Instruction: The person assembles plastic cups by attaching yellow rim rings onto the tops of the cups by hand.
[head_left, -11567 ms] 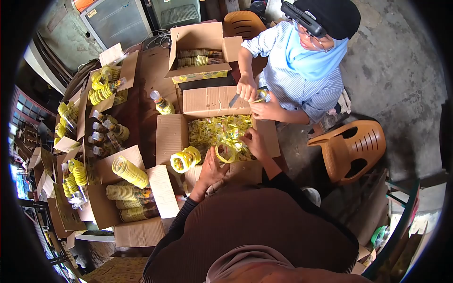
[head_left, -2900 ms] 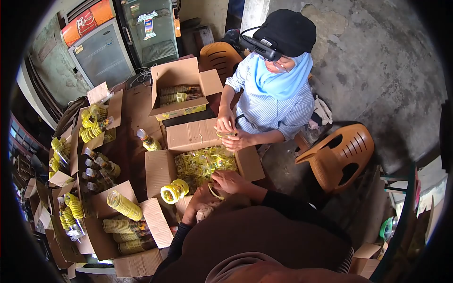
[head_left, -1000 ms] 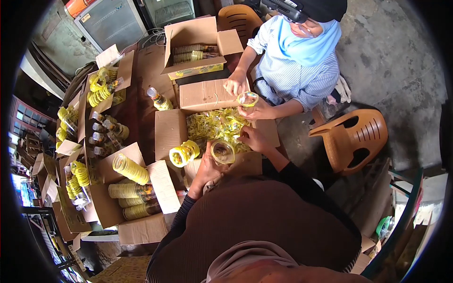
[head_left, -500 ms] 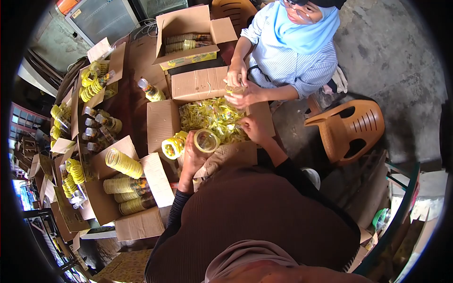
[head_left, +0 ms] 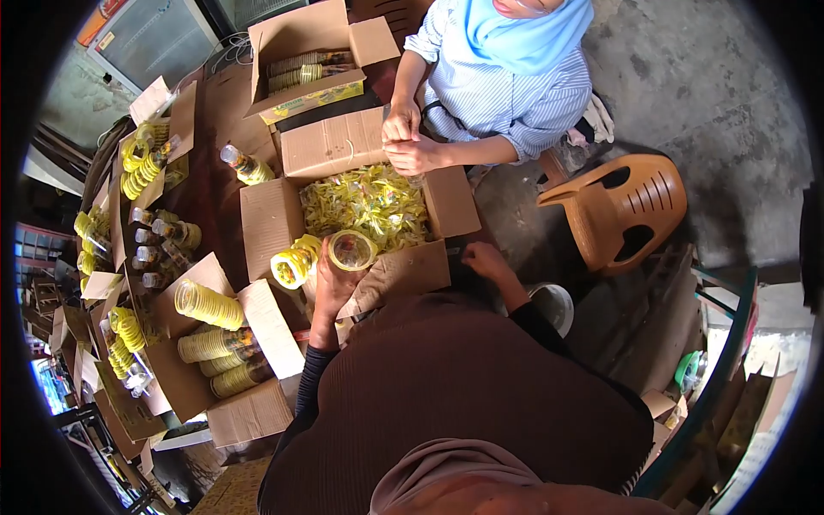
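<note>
My left hand (head_left: 330, 281) is wrapped round a clear plastic cup (head_left: 353, 251), whose round mouth faces up at the near edge of an open cardboard box (head_left: 268, 219). The box holds a heap of small yellow sachets (head_left: 369, 202). Close by on the left lies a bundle of yellow rings or cup rims (head_left: 292, 264). Beyond the box's near right corner is my right hand (head_left: 487, 261), fingers curled; whatever they hold, if anything, is hidden.
Opposite, a co-worker's hands (head_left: 410, 146) meet above the box's far right corner. Stacked yellow cups (head_left: 209, 305) fill a carton at left. Bottles (head_left: 245, 165) and further cartons (head_left: 300, 21) stand on the table. An orange chair (head_left: 618, 215) and a white bucket (head_left: 552, 307) are at right.
My right hand has drawn back from the sachets to outside the box. My left hand still holds the cup. The co-worker's hands have come together, and the whole view has shifted.
</note>
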A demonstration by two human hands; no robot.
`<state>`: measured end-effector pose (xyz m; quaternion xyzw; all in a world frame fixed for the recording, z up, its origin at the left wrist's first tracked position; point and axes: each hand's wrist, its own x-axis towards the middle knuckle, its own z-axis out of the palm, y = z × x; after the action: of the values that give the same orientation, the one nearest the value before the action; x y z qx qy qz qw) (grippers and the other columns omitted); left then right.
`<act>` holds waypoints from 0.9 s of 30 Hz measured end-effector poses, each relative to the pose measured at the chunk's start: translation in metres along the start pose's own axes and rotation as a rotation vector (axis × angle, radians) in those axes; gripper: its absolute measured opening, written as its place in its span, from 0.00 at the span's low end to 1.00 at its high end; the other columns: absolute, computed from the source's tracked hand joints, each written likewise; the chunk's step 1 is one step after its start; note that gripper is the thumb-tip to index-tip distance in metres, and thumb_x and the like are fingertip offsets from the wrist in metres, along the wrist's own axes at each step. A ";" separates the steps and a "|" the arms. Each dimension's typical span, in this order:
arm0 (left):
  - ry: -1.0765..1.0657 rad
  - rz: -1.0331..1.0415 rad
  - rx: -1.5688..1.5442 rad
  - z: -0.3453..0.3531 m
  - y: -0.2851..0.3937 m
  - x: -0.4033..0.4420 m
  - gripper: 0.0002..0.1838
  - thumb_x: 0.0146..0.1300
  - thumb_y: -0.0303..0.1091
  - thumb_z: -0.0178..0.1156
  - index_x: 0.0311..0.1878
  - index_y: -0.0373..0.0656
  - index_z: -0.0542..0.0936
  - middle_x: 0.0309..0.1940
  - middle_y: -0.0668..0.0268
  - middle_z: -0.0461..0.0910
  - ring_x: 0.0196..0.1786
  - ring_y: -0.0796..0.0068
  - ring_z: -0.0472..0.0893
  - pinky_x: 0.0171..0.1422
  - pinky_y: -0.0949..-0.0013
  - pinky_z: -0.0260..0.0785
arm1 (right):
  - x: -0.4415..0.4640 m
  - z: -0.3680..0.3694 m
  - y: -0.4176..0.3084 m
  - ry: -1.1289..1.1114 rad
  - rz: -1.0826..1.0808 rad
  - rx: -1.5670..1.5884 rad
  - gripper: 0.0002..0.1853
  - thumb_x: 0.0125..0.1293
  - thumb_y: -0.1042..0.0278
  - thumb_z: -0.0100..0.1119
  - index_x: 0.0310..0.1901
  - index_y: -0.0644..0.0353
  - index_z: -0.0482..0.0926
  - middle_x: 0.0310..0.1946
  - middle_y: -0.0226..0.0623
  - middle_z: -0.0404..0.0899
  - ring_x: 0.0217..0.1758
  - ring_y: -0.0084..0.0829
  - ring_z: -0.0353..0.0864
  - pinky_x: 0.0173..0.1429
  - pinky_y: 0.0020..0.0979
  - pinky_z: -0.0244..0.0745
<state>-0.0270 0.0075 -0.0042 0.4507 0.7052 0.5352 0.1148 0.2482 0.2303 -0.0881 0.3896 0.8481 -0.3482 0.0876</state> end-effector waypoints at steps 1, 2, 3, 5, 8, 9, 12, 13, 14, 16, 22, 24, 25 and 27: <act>-0.003 0.001 -0.002 0.001 0.002 0.001 0.29 0.47 0.33 0.76 0.50 0.36 0.73 0.43 0.58 0.79 0.44 0.64 0.80 0.52 0.64 0.72 | 0.002 0.011 0.004 0.002 0.003 0.001 0.08 0.58 0.66 0.63 0.36 0.60 0.81 0.39 0.46 0.81 0.47 0.48 0.80 0.50 0.44 0.75; -0.038 -0.031 0.000 0.002 0.006 0.003 0.29 0.47 0.34 0.76 0.50 0.37 0.73 0.43 0.58 0.79 0.44 0.64 0.80 0.52 0.64 0.72 | 0.006 0.023 0.007 0.090 0.023 -0.067 0.09 0.57 0.67 0.62 0.36 0.62 0.81 0.42 0.49 0.80 0.47 0.50 0.79 0.51 0.45 0.75; -0.074 -0.063 0.004 0.003 0.008 0.004 0.29 0.47 0.34 0.77 0.50 0.37 0.73 0.43 0.58 0.79 0.44 0.65 0.80 0.52 0.64 0.72 | 0.011 0.034 0.011 0.177 0.042 -0.135 0.09 0.57 0.68 0.61 0.36 0.64 0.81 0.44 0.51 0.79 0.48 0.52 0.78 0.52 0.46 0.76; -0.081 -0.061 -0.001 0.008 0.004 0.002 0.29 0.47 0.34 0.77 0.50 0.37 0.73 0.43 0.58 0.79 0.44 0.65 0.80 0.52 0.65 0.72 | 0.020 0.045 0.011 0.214 0.043 -0.143 0.09 0.55 0.70 0.60 0.37 0.64 0.81 0.46 0.52 0.78 0.48 0.52 0.78 0.52 0.47 0.76; -0.085 -0.050 0.005 0.012 0.003 0.001 0.30 0.48 0.35 0.77 0.51 0.37 0.73 0.43 0.58 0.79 0.44 0.66 0.80 0.51 0.65 0.72 | 0.030 0.052 0.016 0.221 0.002 -0.269 0.10 0.53 0.72 0.58 0.37 0.64 0.81 0.48 0.52 0.78 0.50 0.52 0.78 0.51 0.47 0.76; -0.082 -0.041 0.013 0.012 0.003 0.000 0.30 0.48 0.35 0.77 0.51 0.37 0.72 0.42 0.58 0.79 0.44 0.66 0.80 0.51 0.65 0.73 | 0.033 0.055 0.018 0.191 -0.040 -0.388 0.11 0.52 0.73 0.57 0.38 0.63 0.82 0.47 0.51 0.78 0.51 0.50 0.78 0.50 0.47 0.77; -0.163 -0.072 0.029 0.007 -0.004 -0.004 0.43 0.46 0.31 0.76 0.62 0.30 0.62 0.45 0.52 0.79 0.46 0.57 0.81 0.53 0.61 0.73 | 0.056 0.079 0.046 0.258 -0.147 -0.475 0.11 0.52 0.73 0.57 0.37 0.61 0.82 0.48 0.48 0.79 0.54 0.46 0.77 0.49 0.44 0.78; -0.161 -0.073 0.033 0.005 0.001 -0.002 0.43 0.46 0.31 0.76 0.62 0.30 0.62 0.45 0.52 0.79 0.46 0.57 0.81 0.53 0.61 0.73 | 0.058 0.080 0.046 0.257 -0.152 -0.472 0.11 0.52 0.73 0.57 0.37 0.61 0.82 0.48 0.48 0.79 0.54 0.46 0.77 0.49 0.44 0.78; -0.176 -0.105 0.049 0.003 0.008 0.000 0.43 0.46 0.32 0.76 0.62 0.30 0.63 0.44 0.53 0.80 0.45 0.58 0.81 0.53 0.61 0.73 | 0.060 0.081 0.047 0.195 -0.119 -0.548 0.11 0.52 0.73 0.57 0.38 0.61 0.82 0.48 0.47 0.79 0.54 0.45 0.77 0.49 0.43 0.78; -0.187 -0.140 0.068 0.001 0.010 0.000 0.43 0.46 0.32 0.77 0.62 0.30 0.63 0.44 0.53 0.80 0.45 0.58 0.81 0.53 0.62 0.73 | 0.060 0.078 0.042 0.131 -0.091 -0.622 0.11 0.51 0.73 0.57 0.38 0.60 0.83 0.48 0.46 0.79 0.55 0.44 0.77 0.49 0.42 0.78; -0.153 -0.116 0.042 0.001 -0.001 -0.001 0.40 0.46 0.33 0.77 0.59 0.31 0.65 0.42 0.54 0.81 0.44 0.59 0.81 0.52 0.63 0.73 | 0.058 0.078 0.045 0.146 -0.069 -0.547 0.12 0.52 0.71 0.57 0.39 0.61 0.83 0.47 0.44 0.80 0.55 0.44 0.76 0.52 0.43 0.75; -0.151 -0.093 0.051 0.002 0.001 0.002 0.39 0.47 0.33 0.77 0.59 0.30 0.65 0.42 0.54 0.81 0.43 0.59 0.82 0.52 0.63 0.74 | 0.066 0.093 0.062 0.287 -0.164 -0.524 0.10 0.54 0.71 0.58 0.38 0.61 0.83 0.45 0.46 0.81 0.56 0.45 0.76 0.59 0.41 0.71; -0.152 -0.091 0.049 0.003 0.003 0.004 0.39 0.47 0.33 0.77 0.59 0.30 0.65 0.42 0.54 0.81 0.43 0.59 0.82 0.52 0.63 0.74 | 0.068 0.095 0.065 0.289 -0.162 -0.525 0.10 0.54 0.71 0.58 0.38 0.61 0.83 0.45 0.46 0.81 0.56 0.45 0.76 0.59 0.41 0.71; -0.181 -0.120 0.061 0.004 0.005 0.008 0.39 0.48 0.34 0.76 0.59 0.29 0.65 0.42 0.54 0.81 0.44 0.59 0.82 0.52 0.63 0.74 | 0.074 0.100 0.072 0.221 -0.129 -0.505 0.12 0.55 0.71 0.57 0.42 0.62 0.82 0.49 0.46 0.80 0.57 0.46 0.75 0.63 0.41 0.68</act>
<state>-0.0266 0.0158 0.0012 0.4577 0.7334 0.4628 0.1962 0.2372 0.2412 -0.2308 0.3363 0.9354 -0.0861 0.0667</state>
